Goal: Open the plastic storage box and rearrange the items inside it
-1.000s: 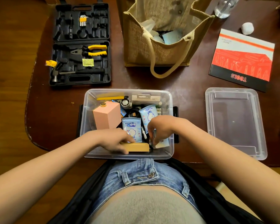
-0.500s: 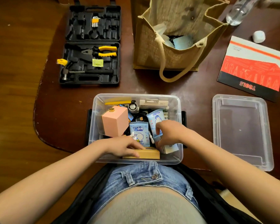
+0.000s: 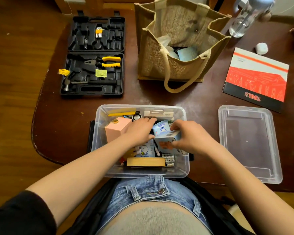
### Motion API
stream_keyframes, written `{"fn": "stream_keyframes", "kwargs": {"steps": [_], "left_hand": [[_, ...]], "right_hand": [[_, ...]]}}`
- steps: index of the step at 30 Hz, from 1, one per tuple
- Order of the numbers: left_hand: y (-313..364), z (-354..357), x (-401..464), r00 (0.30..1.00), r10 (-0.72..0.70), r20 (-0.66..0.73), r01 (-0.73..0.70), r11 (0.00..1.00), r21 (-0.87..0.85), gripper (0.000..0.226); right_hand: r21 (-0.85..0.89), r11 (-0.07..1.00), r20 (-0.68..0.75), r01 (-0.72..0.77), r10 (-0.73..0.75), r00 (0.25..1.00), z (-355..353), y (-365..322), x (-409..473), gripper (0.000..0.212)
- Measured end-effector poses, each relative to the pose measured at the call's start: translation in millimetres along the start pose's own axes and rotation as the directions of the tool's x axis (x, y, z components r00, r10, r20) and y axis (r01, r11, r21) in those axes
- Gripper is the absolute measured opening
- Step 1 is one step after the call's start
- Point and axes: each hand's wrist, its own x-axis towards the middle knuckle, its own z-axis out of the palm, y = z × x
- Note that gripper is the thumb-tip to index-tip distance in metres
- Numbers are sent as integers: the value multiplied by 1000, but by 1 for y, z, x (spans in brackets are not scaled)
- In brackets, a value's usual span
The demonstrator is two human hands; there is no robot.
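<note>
Head view: my right hand (image 3: 192,139) has lifted a small blue-and-white carton (image 3: 166,141) clear of the near wall, grip pinching it, while my left hand (image 3: 139,131), fingers spread flat, has moved from the wooden block (image 3: 145,161) toward 12 o'clock. Rearranging looks well underway. The clear storage box (image 3: 183,167) sits at the desk's (image 3: 61,126) 6 o'clock edge, its lid (image 3: 249,143) off at 3 o'clock.

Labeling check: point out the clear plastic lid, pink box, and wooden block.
Clear plastic lid (image 3: 248,143), head view, flat centre panel.
Pink box (image 3: 115,132), head view, top face.
Wooden block (image 3: 145,161), head view, near side face.
</note>
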Motion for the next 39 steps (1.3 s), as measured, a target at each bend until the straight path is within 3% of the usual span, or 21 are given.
{"fn": "stream_keyframes", "kwargs": {"steps": [5, 7, 9, 12, 15, 18, 20, 24, 26, 29, 31, 35, 39], "left_hand": [[11, 12, 19, 995, -75, -66, 82, 991, 110, 47], [15, 13, 23, 996, -92, -12, 92, 987, 132, 44], [14, 10, 23, 992, -90, 85, 90, 996, 6, 38], [3, -2, 14, 981, 30, 193, 10, 980, -201, 24], [-7, -13, -5, 956, 172, 238, -126, 973, -194, 21], [-16, -14, -26, 943, 233, 237, -185, 961, -207, 18], [-19, -11, -36, 940, 249, 231, -214, 962, -169, 19], [-19, -8, -44, 922, 314, 226, -321, 947, -5, 24], [-18, -9, -46, 894, 330, 303, -326, 943, -65, 32], [-11, -12, -47, 882, 242, 405, -133, 952, -277, 54], [-5, -11, -39, 920, 158, 360, -31, 942, -335, 58], [4, 2, -16, 982, -35, 186, 65, 985, -159, 27], [13, 19, 4, 973, -192, 124, 199, 979, -47, 45]], "right_hand": [[67, 998, 38, 0, -2, 999, -12, 7, -4, 39], [110, 994, 48, 1, -6, 999, -19, 10, -6, 34], [144, 990, 51, 6, -13, 999, -24, 14, -6, 31], [199, 980, 56, 13, -24, 998, -31, 22, -8, 28], [376, 927, 64, 15, -42, 997, -41, 29, -10, 24], [592, 805, 48, 26, -67, 997, -50, 31, -10, 26], [637, 770, 19, 37, -64, 998, -51, 31, -7, 26], [586, 809, -132, 38, 49, 990, -40, 25, 5, 28], [496, 867, -222, 59, 61, 973, -28, 17, 10, 27], [206, 975, -322, 82, -11, 947, -6, 6, 15, 25], [67, 993, -356, 92, -62, 933, 9, 2, 17, 28], [-89, 994, -371, 67, -95, 924, 34, 3, 17, 28], [-84, 996, -371, 20, -50, 927, 44, 5, 15, 31]]}}
